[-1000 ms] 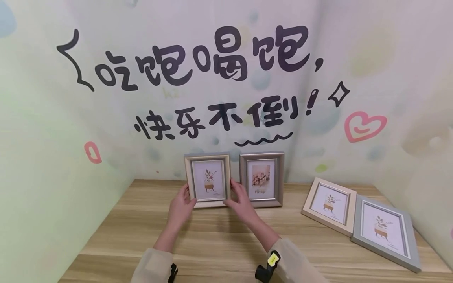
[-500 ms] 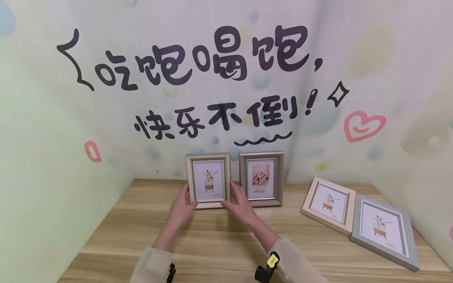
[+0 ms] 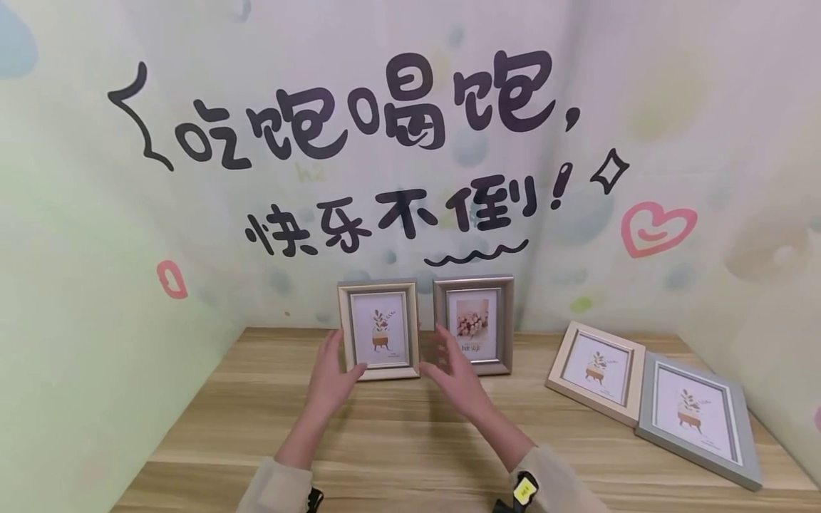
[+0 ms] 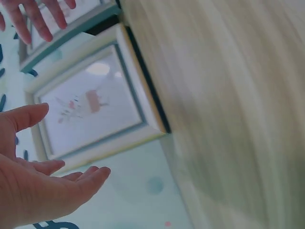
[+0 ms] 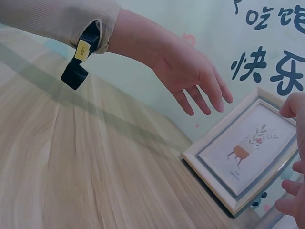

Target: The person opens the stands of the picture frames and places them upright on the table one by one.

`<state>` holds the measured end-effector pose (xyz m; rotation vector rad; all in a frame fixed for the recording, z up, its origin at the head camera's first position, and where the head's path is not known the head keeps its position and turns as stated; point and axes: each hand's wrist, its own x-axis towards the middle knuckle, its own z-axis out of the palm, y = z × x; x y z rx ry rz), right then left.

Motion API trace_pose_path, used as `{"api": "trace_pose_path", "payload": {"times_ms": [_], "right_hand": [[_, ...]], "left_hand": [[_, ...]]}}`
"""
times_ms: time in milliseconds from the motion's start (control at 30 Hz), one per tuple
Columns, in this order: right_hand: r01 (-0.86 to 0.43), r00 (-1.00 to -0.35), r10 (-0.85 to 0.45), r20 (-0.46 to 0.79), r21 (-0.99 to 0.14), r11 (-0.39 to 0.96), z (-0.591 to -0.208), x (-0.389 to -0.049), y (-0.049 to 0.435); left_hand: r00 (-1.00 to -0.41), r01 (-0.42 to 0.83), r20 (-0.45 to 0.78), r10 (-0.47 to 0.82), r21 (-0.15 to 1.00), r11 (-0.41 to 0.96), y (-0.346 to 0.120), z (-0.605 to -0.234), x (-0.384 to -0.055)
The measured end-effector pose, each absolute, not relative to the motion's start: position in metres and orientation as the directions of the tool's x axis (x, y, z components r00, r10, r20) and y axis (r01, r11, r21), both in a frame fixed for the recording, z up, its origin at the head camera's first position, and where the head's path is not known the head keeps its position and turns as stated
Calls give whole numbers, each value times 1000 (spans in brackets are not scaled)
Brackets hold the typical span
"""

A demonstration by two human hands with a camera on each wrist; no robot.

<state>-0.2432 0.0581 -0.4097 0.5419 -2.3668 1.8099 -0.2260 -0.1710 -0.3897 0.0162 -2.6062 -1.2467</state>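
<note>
A cream picture frame (image 3: 380, 372) with a plant-pot print stands upright at the back of the table, leaning towards the wall. At its left edge my left hand (image 3: 331, 381) is spread, fingers relaxed; in the left wrist view, thumb and fingers of this left hand (image 4: 43, 191) stand apart with nothing between them. My right hand (image 3: 459, 377) hovers off the right edge, fingers loosely spread, overlapping a brown-silver picture frame (image 3: 506, 328) with a flower print that stands beside the cream one. The right wrist view shows the cream frame (image 5: 209, 176) between both hands.
On the right of the wooden table (image 3: 385, 449) lie a small light-wood picture frame (image 3: 558, 381) and a larger grey-blue one (image 3: 699, 456), edges meeting. A printed wall cloth (image 3: 359, 43) with large black characters rises behind, and side walls flank the table.
Both hands have loosened from the cream frame's sides; the right has moved off to the right. The cream frame has shifted slightly right and stays upright; the other frames stay put.
</note>
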Motion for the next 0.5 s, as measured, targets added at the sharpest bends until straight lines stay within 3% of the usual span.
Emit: {"api": "trace_pose_path", "payload": {"times_ms": [200,500], "right_hand": [[-344,-935,-179,305,-903,258,-405,-241,82],[-377,-926,-153,346,-877,299,-403,-238,118]], "left_hand": [[-946,207,314,-79,775,597,-151,-381,-222],[-950,244,310,-30,802,545,-114,-371,-216]]}}
